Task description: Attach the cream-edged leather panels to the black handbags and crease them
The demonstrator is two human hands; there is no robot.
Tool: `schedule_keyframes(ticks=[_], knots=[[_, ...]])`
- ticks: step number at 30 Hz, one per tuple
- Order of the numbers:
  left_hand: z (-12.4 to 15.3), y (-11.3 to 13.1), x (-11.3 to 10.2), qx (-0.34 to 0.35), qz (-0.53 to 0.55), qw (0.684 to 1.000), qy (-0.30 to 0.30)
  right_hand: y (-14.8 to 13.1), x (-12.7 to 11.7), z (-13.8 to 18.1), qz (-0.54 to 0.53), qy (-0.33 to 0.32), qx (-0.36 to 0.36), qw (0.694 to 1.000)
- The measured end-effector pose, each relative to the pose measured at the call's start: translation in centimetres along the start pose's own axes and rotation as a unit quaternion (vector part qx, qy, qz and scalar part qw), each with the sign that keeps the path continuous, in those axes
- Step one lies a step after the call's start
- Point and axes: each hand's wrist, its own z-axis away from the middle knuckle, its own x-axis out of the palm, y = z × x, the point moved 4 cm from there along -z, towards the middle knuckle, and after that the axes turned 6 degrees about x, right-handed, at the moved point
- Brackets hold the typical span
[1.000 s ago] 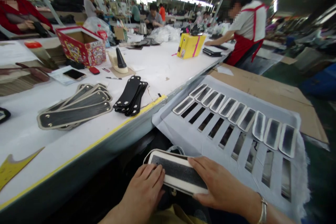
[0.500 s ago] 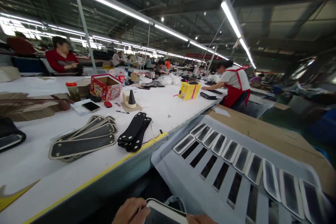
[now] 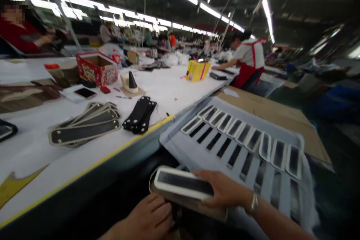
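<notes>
My right hand is closed on the right end of a white-edged dark panel, a long strip with rounded corners held over the gap beside the table. Beneath that panel shows a beige-brown layer; whether the two are joined I cannot tell. Just below the panel's left end is my left hand, its fingers curled in. What it holds, if anything, is hidden. To the right, similar white-edged panels lie in a row along a grey slotted plastic tray.
On the white table are a stack of beige-edged black straps, a pile of black straps, a phone, a red patterned box and a yellow box. A co-worker in a red apron leans over the table's far end.
Both hands and the panel have come higher into view. My right hand now grips its right end, and my left hand has moved from its left edge to below it. The view has tilted down.
</notes>
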Motion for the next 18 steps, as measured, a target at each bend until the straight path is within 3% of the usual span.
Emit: schedule_keyframes(ticks=[3,8,11,14,18], knots=[[-0.3,1.7,0.4,0.038,0.054,0.997,-0.04,0.2,0.0,-0.6,-0.027,-0.04,-0.015,0.999],[-0.3,0.6,3.3,-0.109,-0.019,0.988,-0.107,0.7,-0.5,-1.3,-0.062,-0.085,-0.024,0.994],[-0.2,0.0,3.9,-0.143,-0.038,0.98,-0.136,1.0,-0.7,-1.4,-0.078,-0.096,-0.021,0.992],[-0.5,-0.4,3.7,-0.17,-0.035,0.97,-0.171,0.9,-0.3,-1.2,-0.078,-0.089,-0.012,0.993],[-0.6,-0.5,3.1,-0.201,-0.004,0.959,-0.198,-0.4,0.8,0.4,-0.029,-0.019,0.0,0.999]])
